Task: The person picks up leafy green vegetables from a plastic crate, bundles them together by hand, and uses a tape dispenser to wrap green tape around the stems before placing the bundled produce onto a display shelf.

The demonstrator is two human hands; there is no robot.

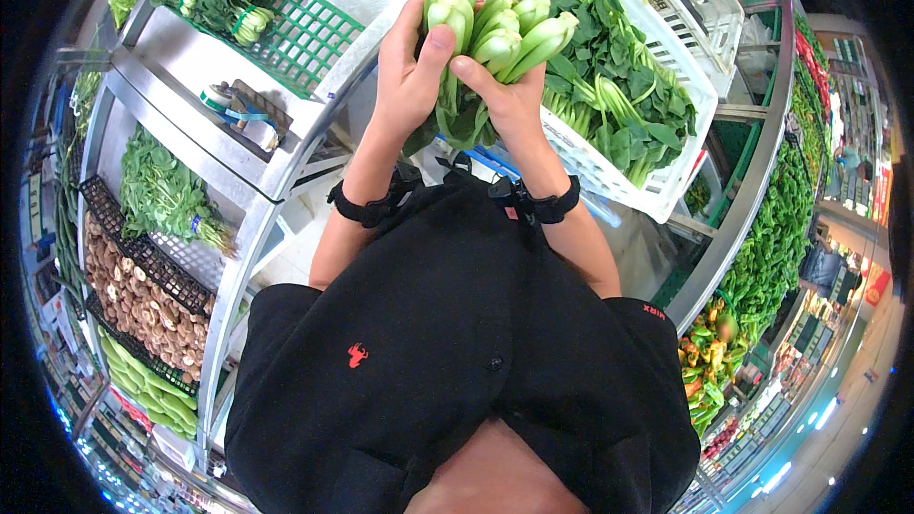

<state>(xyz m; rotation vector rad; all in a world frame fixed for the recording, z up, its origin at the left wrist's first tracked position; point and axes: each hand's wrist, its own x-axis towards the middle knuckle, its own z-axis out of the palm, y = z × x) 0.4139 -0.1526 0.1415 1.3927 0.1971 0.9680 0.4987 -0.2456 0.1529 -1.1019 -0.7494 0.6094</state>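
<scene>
Several heads of green leafy vegetable, perhaps choy sum or bok choy (498, 32), are gathered between both hands, pale stem ends up and dark leaves hanging below. My left hand (413, 61) grips the bunch from the left, its thumb across the stems. On the right side my right hand (513, 96) closes round the other stems, thumb inward. Just right of the hands, a white plastic crate (703, 103) holds loose greens (607, 78). At the left, a tape dispenser with green tape (232, 103) rests on the metal counter.
Taped bunches of greens (250, 23) lie in a green plastic basket (310, 28) at upper left. Below are leafy greens (161, 182), mushrooms (146, 293) and flat green beans (146, 385). A metal rail (757, 157) edges the green peppers (767, 243) on the right.
</scene>
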